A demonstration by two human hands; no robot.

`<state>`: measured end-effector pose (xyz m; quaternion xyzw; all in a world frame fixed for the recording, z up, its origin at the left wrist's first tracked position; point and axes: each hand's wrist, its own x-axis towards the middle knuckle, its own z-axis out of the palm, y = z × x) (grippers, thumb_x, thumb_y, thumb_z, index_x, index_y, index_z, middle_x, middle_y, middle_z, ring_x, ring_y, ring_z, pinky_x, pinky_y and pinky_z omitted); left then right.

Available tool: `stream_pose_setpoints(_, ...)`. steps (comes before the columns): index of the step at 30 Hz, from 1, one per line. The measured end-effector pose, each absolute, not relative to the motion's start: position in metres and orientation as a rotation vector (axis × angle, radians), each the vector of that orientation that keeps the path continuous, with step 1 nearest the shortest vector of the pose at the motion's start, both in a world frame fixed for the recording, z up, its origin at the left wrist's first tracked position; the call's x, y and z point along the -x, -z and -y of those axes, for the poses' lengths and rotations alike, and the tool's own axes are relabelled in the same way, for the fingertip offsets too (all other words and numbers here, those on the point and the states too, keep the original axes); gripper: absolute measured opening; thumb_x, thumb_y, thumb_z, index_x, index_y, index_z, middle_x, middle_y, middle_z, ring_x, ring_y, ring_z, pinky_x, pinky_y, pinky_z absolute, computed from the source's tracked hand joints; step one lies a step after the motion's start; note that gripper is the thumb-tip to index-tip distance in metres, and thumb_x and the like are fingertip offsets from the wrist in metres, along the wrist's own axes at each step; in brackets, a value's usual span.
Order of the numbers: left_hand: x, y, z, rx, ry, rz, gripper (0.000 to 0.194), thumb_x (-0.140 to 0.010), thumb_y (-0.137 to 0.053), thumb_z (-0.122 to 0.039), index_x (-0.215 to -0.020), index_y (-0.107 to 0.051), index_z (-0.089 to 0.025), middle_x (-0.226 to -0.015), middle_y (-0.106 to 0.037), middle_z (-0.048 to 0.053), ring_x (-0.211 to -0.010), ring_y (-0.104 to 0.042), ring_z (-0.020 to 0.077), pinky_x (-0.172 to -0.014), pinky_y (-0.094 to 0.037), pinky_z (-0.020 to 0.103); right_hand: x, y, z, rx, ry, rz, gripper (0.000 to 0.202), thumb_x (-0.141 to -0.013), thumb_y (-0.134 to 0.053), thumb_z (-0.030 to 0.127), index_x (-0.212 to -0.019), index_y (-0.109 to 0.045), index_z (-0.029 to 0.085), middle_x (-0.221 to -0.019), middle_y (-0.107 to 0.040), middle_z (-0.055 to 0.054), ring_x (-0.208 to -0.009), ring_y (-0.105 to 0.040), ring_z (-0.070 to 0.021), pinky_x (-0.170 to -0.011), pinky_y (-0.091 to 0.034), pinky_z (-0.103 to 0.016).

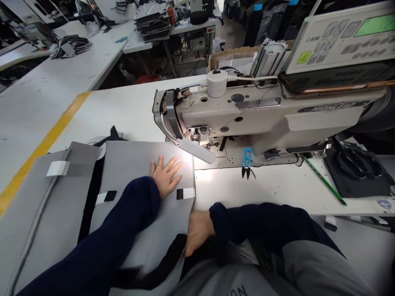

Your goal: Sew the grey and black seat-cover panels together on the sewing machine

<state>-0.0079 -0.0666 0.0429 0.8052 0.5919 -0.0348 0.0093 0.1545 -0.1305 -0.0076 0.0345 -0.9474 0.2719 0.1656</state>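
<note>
A grey fabric panel (pixel 135 164) with black strips and white tabs lies across the left of the sewing table. My left hand (pixel 165 176) rests flat on it with spread fingers, close to the needle area. At the panel's right edge, nearer my body, my right hand (pixel 199 231) grips the fabric; most of its fingers are hidden. The panel's upper right corner reaches the lit presser-foot area of the sewing machine (pixel 228 111). Blue thread snips (pixel 246 162) lie on the table right of the panel, apart from both hands.
A control box (pixel 342 45) sits above the machine. Large black scissors (pixel 354 160) lie on dark fabric at the right, beside a green strip (pixel 324 179). Yellow tape (pixel 46 144) marks the table joint at the left. Stacked dark pieces (pixel 152 24) stand on a table behind.
</note>
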Motion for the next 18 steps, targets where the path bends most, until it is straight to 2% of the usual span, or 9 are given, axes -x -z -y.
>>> stream_pose_setpoints(1,0.008,-0.042,0.063,-2.506,0.092,-1.856,0.052,-0.092,-0.035,-0.045,-0.140,-0.044,-0.026,-0.150,-0.033,0.002,-0.137,-0.015,0.0486,-0.101,-0.021,0.072,-0.156,0.008,0.126,-0.224,-0.742,2.695,0.007,-0.073,-0.066,0.027,-0.067,-0.064,0.028,-0.085,-0.071,0.003,-0.086,-0.061,-0.0157,-0.075,-0.046,-0.024)
stream_pose_setpoints(3,0.008,-0.040,0.057,-2.491,0.063,-1.864,0.052,-0.092,-0.036,-0.045,-0.140,-0.045,-0.026,-0.149,-0.035,0.003,-0.137,-0.015,0.0480,-0.101,-0.020,0.072,-0.157,0.008,0.117,-0.442,-0.630,2.671,0.011,-0.077,-0.058,0.020,-0.072,-0.065,0.026,-0.087,-0.071,-0.001,-0.088,-0.061,-0.0168,-0.077,-0.045,-0.027)
stream_pose_setpoints(6,0.009,-0.036,0.046,-2.480,0.035,-1.871,0.052,-0.091,-0.036,-0.046,-0.139,-0.046,-0.027,-0.147,-0.039,0.003,-0.137,-0.015,0.0482,-0.101,-0.018,0.073,-0.157,0.008,0.103,-0.519,-0.471,2.660,0.015,-0.079,-0.052,0.018,-0.073,-0.065,0.023,-0.084,-0.069,-0.005,-0.086,-0.060,-0.0192,-0.073,-0.045,-0.031)
stream_pose_setpoints(10,0.013,-0.031,0.031,-2.503,0.014,-1.881,0.051,-0.091,-0.036,-0.045,-0.138,-0.047,-0.027,-0.145,-0.042,0.006,-0.137,-0.016,0.0485,-0.100,-0.018,0.074,-0.158,0.002,0.088,-0.453,-0.347,2.680,0.019,-0.082,-0.047,0.017,-0.076,-0.065,0.022,-0.082,-0.068,-0.006,-0.084,-0.058,-0.0198,-0.074,-0.043,-0.034)
stream_pose_setpoints(14,0.013,-0.030,0.018,-2.503,-0.023,-1.906,0.048,-0.092,-0.037,-0.044,-0.135,-0.050,-0.028,-0.141,-0.047,0.007,-0.138,-0.017,0.0453,-0.101,-0.017,0.074,-0.160,-0.011,0.075,-0.337,-0.271,2.710,0.021,-0.083,-0.045,0.017,-0.076,-0.065,0.021,-0.077,-0.065,-0.006,-0.076,-0.055,-0.0200,-0.065,-0.041,-0.034)
stream_pose_setpoints(18,0.010,-0.030,0.006,-2.500,-0.079,-1.929,0.045,-0.092,-0.036,-0.043,-0.131,-0.053,-0.029,-0.140,-0.048,0.006,-0.138,-0.019,0.0436,-0.101,-0.015,0.075,-0.161,-0.023,0.055,-0.183,-0.269,2.729,0.023,-0.085,-0.044,0.024,-0.078,-0.065,0.018,-0.077,-0.065,-0.010,-0.079,-0.056,-0.0215,-0.067,-0.043,-0.037)
